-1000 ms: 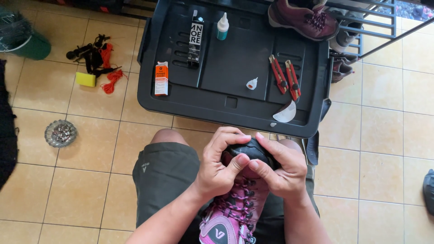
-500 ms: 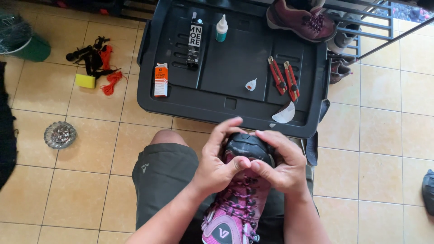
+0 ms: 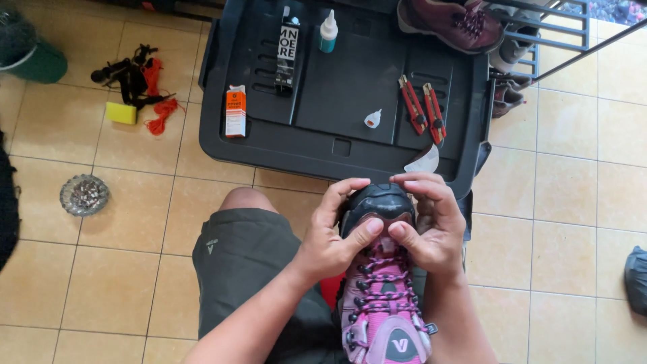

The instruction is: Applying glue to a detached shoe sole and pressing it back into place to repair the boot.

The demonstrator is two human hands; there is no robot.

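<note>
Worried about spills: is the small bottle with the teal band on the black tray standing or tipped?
Tipped: the bottle lies flat on the tray, white cap on.

The shoe (image 3: 384, 296) is showing pink and purple with a black toe; the tray (image 3: 350, 145) is looking black, the two cutters (image 3: 422, 108) red.

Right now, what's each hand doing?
Left hand: closed on the shoe toe, thumb pressing on top.
Right hand: closed on the shoe toe from the other side, thumb on top.

Both hands (image 3: 384, 236) have uncovered the shoe's toe (image 3: 377, 202).
</note>
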